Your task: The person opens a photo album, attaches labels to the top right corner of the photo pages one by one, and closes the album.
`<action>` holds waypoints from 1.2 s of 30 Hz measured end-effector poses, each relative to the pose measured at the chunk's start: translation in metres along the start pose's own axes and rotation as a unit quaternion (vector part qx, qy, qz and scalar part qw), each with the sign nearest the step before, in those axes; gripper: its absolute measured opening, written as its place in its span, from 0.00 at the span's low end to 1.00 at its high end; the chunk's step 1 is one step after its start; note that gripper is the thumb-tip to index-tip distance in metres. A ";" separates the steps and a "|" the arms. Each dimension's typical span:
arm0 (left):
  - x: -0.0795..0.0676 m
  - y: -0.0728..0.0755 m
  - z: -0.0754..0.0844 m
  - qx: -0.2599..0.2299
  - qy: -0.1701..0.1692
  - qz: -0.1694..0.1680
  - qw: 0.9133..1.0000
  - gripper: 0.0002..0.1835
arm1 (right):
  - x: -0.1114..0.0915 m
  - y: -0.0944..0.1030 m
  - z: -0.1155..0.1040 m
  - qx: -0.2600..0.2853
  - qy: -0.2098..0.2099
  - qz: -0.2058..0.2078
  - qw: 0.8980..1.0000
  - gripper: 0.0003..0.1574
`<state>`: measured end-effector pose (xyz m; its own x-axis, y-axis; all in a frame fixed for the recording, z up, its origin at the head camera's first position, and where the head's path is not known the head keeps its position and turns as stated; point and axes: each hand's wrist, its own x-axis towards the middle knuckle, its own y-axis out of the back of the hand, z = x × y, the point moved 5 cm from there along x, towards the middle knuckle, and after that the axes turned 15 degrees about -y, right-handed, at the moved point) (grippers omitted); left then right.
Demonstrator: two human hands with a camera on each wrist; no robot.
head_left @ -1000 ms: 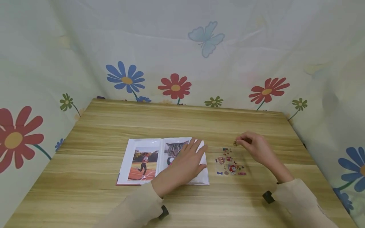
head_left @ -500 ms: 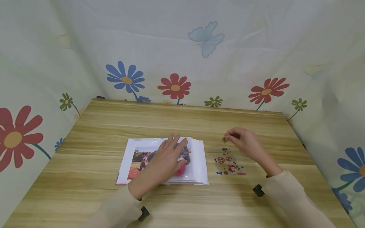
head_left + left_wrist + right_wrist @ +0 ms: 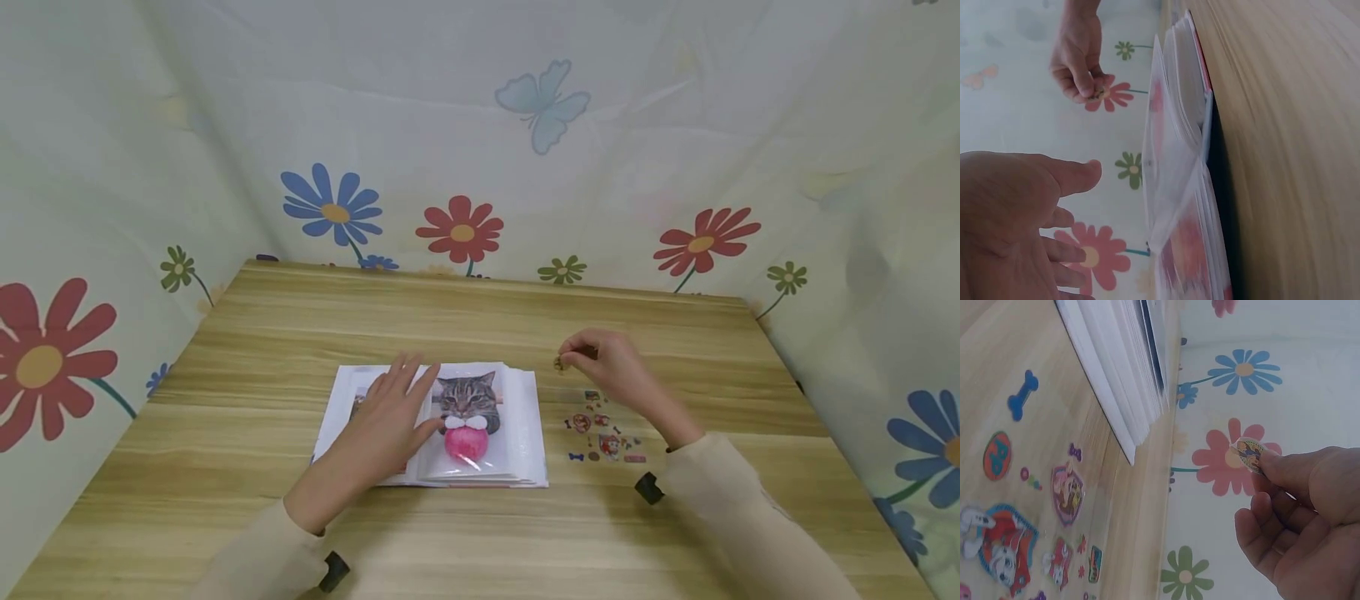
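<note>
An open photo album [image 3: 528, 429] lies on the wooden table. Its right page shows a photo of a cat [image 3: 468, 398] above a pink ball. Over the left page is my left hand [image 3: 375, 429], fingers spread, covering most of the running photo; the left wrist view has this palm raised above the pages. My right hand [image 3: 613, 371] is in the air right of the album, pinching a small oval sticker [image 3: 1249, 455] with a colourful cartoon print between thumb and forefinger. Below that hand lies a clear sticker sheet [image 3: 609, 446] with cartoon dogs and bones.
The wood-grain table [image 3: 480, 550] extends around the album and the sheet. A white curtain [image 3: 450, 108] printed with flowers and a butterfly stands along the table's back and sides. Each wrist wears a small black device [image 3: 649, 488] near the sleeve.
My left hand has slid left from the album's right page to its left page, uncovering the cat photo. My right hand has carried the pinched sticker leftward, toward the album.
</note>
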<state>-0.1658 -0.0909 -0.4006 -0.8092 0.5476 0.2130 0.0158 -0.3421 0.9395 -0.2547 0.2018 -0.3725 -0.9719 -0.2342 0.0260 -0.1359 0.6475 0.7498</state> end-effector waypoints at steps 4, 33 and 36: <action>-0.010 0.002 -0.010 0.003 0.010 0.012 1.000 0.41 | 0.004 -0.008 -0.007 0.000 0.003 -0.007 1.000 0.05; -0.055 -0.001 -0.051 0.005 0.046 0.036 0.998 0.40 | 0.045 -0.088 -0.077 0.015 0.029 -0.131 0.991 0.05; -0.057 -0.003 -0.052 0.000 0.050 0.031 0.998 0.39 | 0.052 -0.098 -0.084 0.010 0.035 -0.148 0.988 0.06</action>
<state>-0.1501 -0.1612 -0.4295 -0.8611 0.4469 0.2425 0.0673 -0.3726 0.9256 -0.2757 0.0654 -0.3886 -0.8728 -0.4657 -0.1461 -0.4176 0.5573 0.7176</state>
